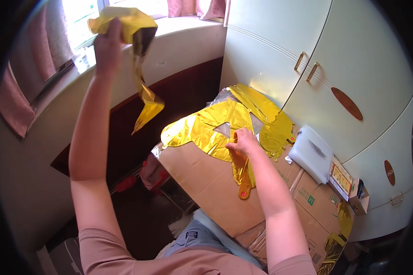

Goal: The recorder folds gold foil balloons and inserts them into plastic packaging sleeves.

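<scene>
Looks like somebody's home to me, maybe a bedroom: pink curtains (pixel 42 41) around a bright window (pixel 81 20), a painted windowsill (pixel 188 26), plus tall pale wardrobe doors (pixel 362 59) with brassy handles (pixel 312 72) and oval wooden plaques (pixel 347 104).

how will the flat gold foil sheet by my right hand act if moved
The shiny gold foil sheet would probably flop, since a similar gold foil piece in the left hand hangs limp. It looks thin, so likely light. Its glossy surface may slip across the brown cardboard.

Pink curtain (pixel 18 101), pale cabinet (pixel 270 46), perhaps plastic box (pixel 311 153).
</scene>
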